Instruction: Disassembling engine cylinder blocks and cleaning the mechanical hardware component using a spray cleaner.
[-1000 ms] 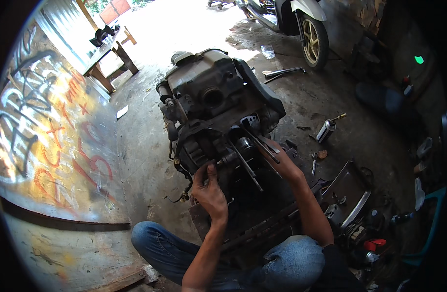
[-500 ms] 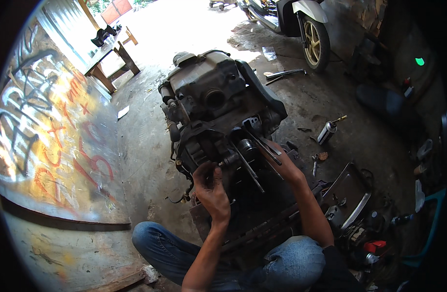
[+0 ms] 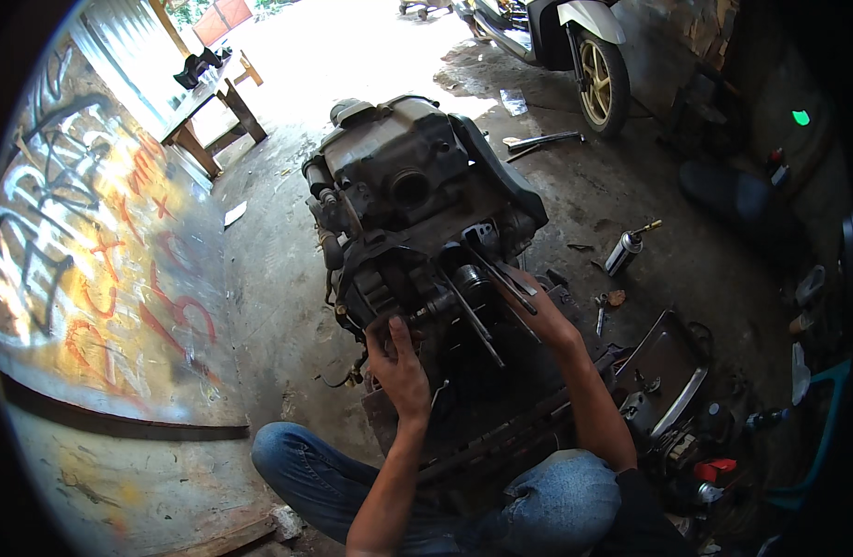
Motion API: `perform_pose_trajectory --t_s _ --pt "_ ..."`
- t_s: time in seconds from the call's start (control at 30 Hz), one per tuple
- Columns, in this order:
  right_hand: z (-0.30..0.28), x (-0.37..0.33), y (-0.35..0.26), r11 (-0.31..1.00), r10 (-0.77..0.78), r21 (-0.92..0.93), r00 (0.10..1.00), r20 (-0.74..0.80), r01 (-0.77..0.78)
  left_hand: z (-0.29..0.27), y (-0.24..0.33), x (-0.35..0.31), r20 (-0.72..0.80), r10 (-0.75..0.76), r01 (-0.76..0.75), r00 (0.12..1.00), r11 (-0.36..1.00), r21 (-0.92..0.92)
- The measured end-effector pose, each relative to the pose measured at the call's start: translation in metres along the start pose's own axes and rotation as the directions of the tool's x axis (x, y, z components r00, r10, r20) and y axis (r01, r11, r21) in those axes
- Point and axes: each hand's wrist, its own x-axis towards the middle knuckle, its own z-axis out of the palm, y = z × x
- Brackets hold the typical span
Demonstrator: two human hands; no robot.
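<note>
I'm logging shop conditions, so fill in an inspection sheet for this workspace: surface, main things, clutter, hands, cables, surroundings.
Surface: grey floor, dark stains in patches.
Main things: dark engine; a round metal part, apparently a piston, beside long metal rods pointing toward the person.
Clutter: right of the engine, a spray can, a wrench, a dark tray and a red item.
Hands: left hand at the engine's near left part; right hand by the rods, fingers partly hidden. Grip unclear on both.
Cables: thin dark cable or hose low on the engine's left side.
Surroundings: painted panel at left, wooden bench beyond, motorcycle at upper right.
</note>
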Motion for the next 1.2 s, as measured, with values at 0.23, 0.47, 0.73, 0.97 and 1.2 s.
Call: perform_pose_trajectory --t_s 0.23,0.47,0.73,0.97,1.2 --pt "0.004 0.0 0.002 0.994 -0.106 -0.016 0.992 -0.075 0.105 -0.002 0.004 0.006 0.047 0.036 -0.046 0.998 0.976 0.215" --pt "0.004 0.003 0.005 1.0 -0.017 0.0 1.0 -0.022 0.017 -0.011 -0.011 0.01 0.142 0.276 -0.296 0.951 0.943 0.15" --pt "0.0 0.001 0.0 1.0 0.009 0.006 1.0 0.01 -0.009 -0.011 0.002 0.007 0.056 0.177 -0.184 0.983 0.969 0.165" --pt "0.0 0.001 -0.003 1.0 -0.001 0.031 1.0 -0.03 0.002 -0.018 -0.005 0.017 0.332 0.228 -0.369 0.915 0.804 0.465" --pt "-0.019 0.014 -0.038 0.952 0.214 0.2 0.97 0.113 -0.233 -0.016 0.009 0.006 0.322 0.259 -0.365 0.91 0.871 0.33"
